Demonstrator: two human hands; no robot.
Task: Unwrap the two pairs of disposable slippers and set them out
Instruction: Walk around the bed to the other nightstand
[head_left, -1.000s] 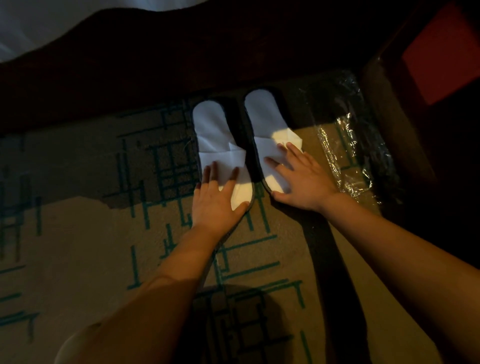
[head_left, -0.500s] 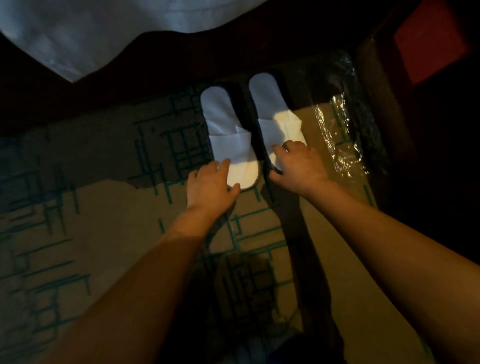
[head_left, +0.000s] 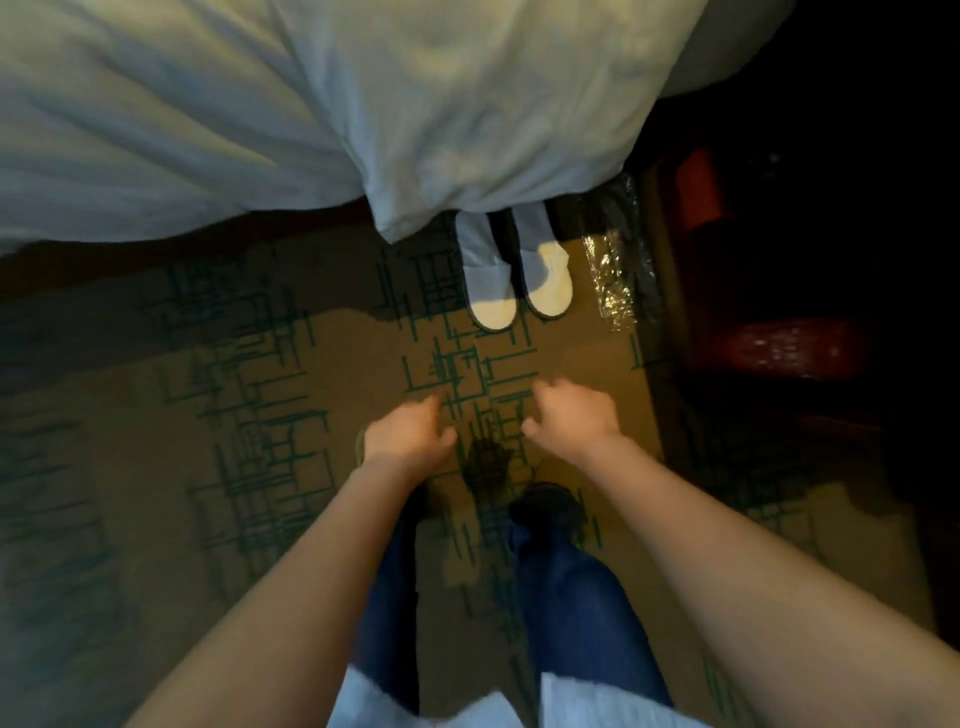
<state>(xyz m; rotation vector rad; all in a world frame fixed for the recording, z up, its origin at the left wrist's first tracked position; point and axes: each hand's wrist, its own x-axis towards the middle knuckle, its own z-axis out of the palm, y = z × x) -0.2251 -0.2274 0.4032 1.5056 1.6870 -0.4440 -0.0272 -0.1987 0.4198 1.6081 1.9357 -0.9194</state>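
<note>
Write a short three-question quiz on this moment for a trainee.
1. True or false: the left hand is pressing on a slipper.
2. What lies just right of the pair of white slippers on the carpet? A) a towel B) a clear plastic wrapper C) a shoebox
3. What hangs over the far ends of the slippers?

Key: 1. False; both it and the right hand hold nothing, apart from the slippers. 2. B. 3. The white bedding.
</note>
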